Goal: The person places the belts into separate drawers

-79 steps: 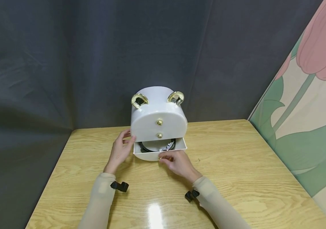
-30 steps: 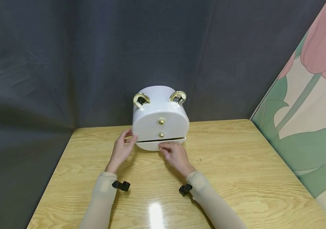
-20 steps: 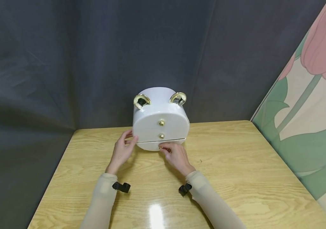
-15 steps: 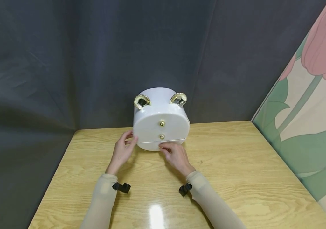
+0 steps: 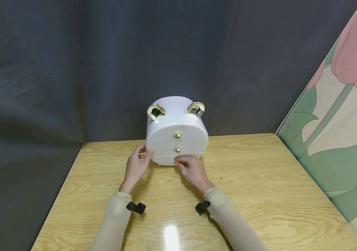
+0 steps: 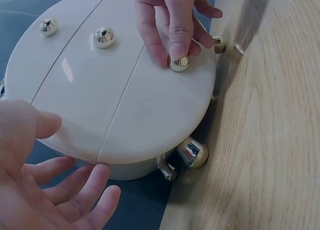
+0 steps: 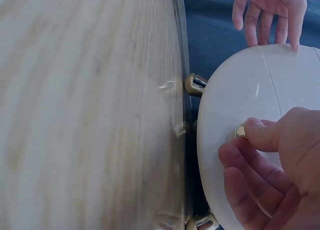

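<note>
A glossy white rounded box (image 5: 175,141) with drawers, gold ring ears and gold knobs stands at the back of the table. Its bottom drawer (image 5: 165,160) is flush with the front, leaving only a thin seam. My right hand (image 5: 194,173) pinches the bottom drawer's gold knob (image 7: 241,132) between thumb and fingers. At the box's left side is my left hand (image 5: 136,169), its thumb by the front edge and its fingers loosely spread along the side wall. In the left wrist view these fingers (image 6: 90,190) look relaxed. The drawer's inside is hidden.
The box rests on small gold feet (image 6: 193,152) on the wooden table (image 5: 247,188). A dark curtain (image 5: 172,52) hangs right behind it, and a flower-patterned cloth (image 5: 347,139) borders the right side. Each sleeve carries a black wrist camera (image 5: 136,208).
The bottom drawer, earlier pulled out with a black coiled item inside, has slid back into the box, pushed by my right hand on its knob. My left hand has shifted slightly right.
</note>
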A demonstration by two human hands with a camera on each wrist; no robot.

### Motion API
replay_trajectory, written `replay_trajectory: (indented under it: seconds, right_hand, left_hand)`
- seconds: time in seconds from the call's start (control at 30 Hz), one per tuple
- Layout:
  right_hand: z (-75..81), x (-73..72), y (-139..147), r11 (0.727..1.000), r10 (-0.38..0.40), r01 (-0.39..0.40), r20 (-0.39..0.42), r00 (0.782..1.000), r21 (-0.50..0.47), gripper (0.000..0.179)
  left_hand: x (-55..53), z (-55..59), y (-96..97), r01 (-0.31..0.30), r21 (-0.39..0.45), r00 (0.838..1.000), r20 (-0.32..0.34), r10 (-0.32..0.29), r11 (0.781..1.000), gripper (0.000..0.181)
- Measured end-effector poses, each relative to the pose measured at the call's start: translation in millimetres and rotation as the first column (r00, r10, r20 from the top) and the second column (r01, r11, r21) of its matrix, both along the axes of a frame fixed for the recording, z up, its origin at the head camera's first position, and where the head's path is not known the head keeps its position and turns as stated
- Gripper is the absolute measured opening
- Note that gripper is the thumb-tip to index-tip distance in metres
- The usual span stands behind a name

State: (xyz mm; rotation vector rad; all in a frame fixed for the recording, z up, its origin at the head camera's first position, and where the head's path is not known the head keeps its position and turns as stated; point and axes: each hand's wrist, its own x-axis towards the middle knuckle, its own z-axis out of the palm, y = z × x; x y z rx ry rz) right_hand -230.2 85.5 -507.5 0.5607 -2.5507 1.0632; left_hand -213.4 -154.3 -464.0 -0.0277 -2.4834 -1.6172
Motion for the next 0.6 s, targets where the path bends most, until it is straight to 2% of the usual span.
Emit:
replay_trajectory:
  seconds: [0.3,0.6]
  right_hand:
    - [2.7,-0.9,-1.1,1.000,-0.009,0.010,0.048,0.999,-0.013,0.013]
    - [0.2,-1.2,0.9,1.000,0.009,-0.009,0.027,1.000,-0.022,0.015]
  left_hand:
    - [0.9,0.6,0.5,-0.020,-0.005,1.000,-0.010,0.020,1.000,0.049]
    - [0.9,-1.2,-1.4,0.002,0.009,1.000,0.013,-0.002,1.000,0.050]
